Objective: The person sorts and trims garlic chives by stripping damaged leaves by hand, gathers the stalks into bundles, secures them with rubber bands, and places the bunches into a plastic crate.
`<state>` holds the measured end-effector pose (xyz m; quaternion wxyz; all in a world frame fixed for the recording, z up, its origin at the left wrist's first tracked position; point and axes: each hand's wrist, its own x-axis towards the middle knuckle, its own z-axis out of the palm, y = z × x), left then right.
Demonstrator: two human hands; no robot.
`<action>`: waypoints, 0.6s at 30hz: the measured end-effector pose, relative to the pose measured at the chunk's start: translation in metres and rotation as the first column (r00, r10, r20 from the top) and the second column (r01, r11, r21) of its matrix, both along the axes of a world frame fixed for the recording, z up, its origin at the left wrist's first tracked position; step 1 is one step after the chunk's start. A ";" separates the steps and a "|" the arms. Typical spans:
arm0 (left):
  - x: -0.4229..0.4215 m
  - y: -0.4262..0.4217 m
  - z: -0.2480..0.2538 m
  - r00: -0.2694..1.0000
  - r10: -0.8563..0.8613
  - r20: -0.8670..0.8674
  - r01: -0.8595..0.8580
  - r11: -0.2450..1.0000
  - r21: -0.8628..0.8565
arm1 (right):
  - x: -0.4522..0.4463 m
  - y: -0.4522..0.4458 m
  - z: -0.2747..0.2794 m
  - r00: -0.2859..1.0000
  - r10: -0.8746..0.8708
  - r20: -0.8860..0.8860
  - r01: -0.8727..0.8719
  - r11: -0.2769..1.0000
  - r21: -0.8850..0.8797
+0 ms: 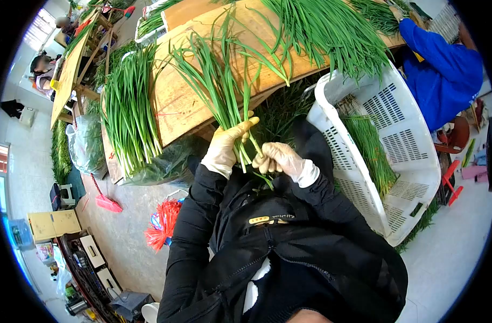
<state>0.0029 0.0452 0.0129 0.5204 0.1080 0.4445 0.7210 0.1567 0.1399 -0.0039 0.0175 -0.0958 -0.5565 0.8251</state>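
My gloved left hand (225, 145) is wrapped round a small bunch of garlic chives (216, 89), whose leaves fan out over the wooden table (173, 110). The pale stem ends stick out below that fist. Close on its right, my gloved right hand (281, 160) is closed, with its fingertips pinching the lower end of a stalk (255, 141). A loose green piece (266, 181) hangs just under it, over my dark lap. Left of the held bunch lies a neat pile of chives (128, 107), stem ends toward me. Another big heap of chives (329, 32) covers the table's far side.
To my right stands a white plastic basket (433, 180), tilted, with chives (367, 151) inside. A person in blue (442, 70) works beyond it. Clear plastic bags (87, 145) hang left of the table. A red bundle of strips (164, 223) and a pink dustpan (108, 203) are at lower left.
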 end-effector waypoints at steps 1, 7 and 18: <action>0.002 0.000 0.001 1.000 -0.004 0.003 0.004 1.000 -0.002 | -0.001 0.004 0.000 0.999 0.012 0.033 -0.009 0.997 -0.074; 0.014 0.006 0.002 0.994 0.096 -0.057 -0.101 0.992 -0.082 | -0.023 0.002 -0.010 0.951 -0.207 -0.230 0.309 0.646 0.698; -0.011 -0.008 -0.004 0.990 0.112 -0.090 -0.118 0.991 -0.065 | 0.018 0.052 0.000 0.865 0.156 0.477 -0.395 0.799 0.454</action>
